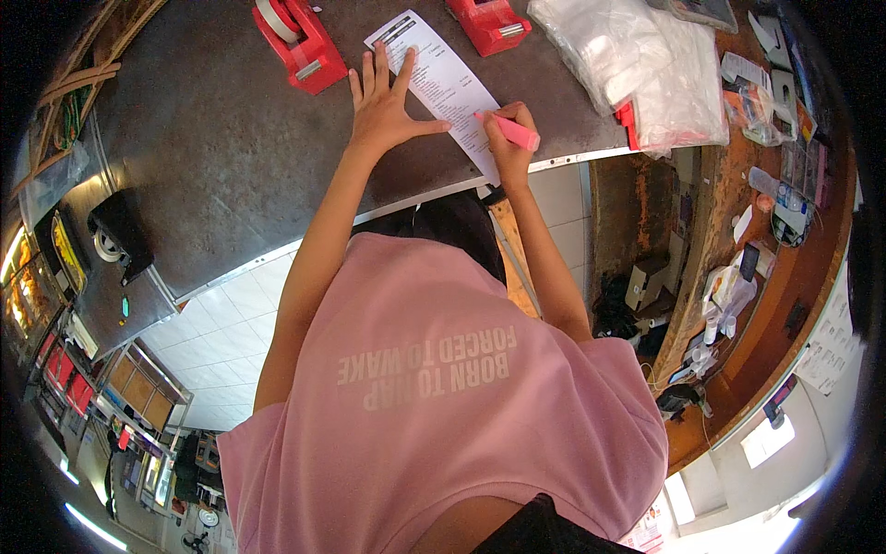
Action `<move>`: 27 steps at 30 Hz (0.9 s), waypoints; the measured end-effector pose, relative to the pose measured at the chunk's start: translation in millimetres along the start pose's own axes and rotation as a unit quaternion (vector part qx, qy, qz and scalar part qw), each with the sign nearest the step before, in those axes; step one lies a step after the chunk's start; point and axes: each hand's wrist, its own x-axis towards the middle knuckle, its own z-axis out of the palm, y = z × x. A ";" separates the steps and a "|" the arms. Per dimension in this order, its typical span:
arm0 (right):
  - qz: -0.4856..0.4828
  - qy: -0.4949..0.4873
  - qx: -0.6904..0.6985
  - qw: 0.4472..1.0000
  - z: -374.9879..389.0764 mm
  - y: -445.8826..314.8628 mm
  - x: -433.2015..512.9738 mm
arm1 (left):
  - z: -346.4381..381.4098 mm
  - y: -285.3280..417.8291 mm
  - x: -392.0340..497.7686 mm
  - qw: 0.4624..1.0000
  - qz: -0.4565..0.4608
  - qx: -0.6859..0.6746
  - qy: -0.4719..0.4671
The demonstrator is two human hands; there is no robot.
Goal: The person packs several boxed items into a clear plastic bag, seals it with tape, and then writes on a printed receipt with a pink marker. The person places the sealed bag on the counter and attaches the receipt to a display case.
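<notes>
A long printed paper slip [443, 90] lies slantwise on the dark tabletop [228, 152], its lower end at the front edge. My left hand [383, 104] rests with fingers spread, several fingertips and the thumb touching the slip's left side. In my right hand [509, 149] is a pink highlighter [518, 131], its tip at the lower right part of the slip. The slip bears lines of writing.
Two red tape dispensers [315, 69] [491, 31] stand beyond the slip, left and right. Clear plastic bags [644, 69] are piled at the table's right end. A black-cased item with a tape roll [107, 246] sits far left. Wooden shelving [754, 346] holding small items curves along the right.
</notes>
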 end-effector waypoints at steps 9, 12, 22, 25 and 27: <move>-0.054 -0.076 -0.028 0.995 -5.1 -0.6 -3.4 | 1.7 1.3 1.9 1.000 0.007 -0.025 0.018; 0.025 -0.002 0.046 0.999 -14.5 -0.5 0.0 | 1.1 4.6 2.0 0.998 -0.001 -0.042 0.055; 0.110 -0.186 -0.297 0.930 -54.5 -24.2 -5.6 | 10.9 -0.8 -0.1 0.993 0.098 -0.013 -0.068; 0.167 -0.186 -0.326 0.912 -58.9 -24.7 -3.6 | 13.2 0.0 -0.9 0.992 0.115 -0.025 -0.046; 0.170 -0.191 -0.365 0.895 -64.1 -23.6 0.6 | 13.1 1.6 -1.1 0.993 0.100 -0.020 -0.059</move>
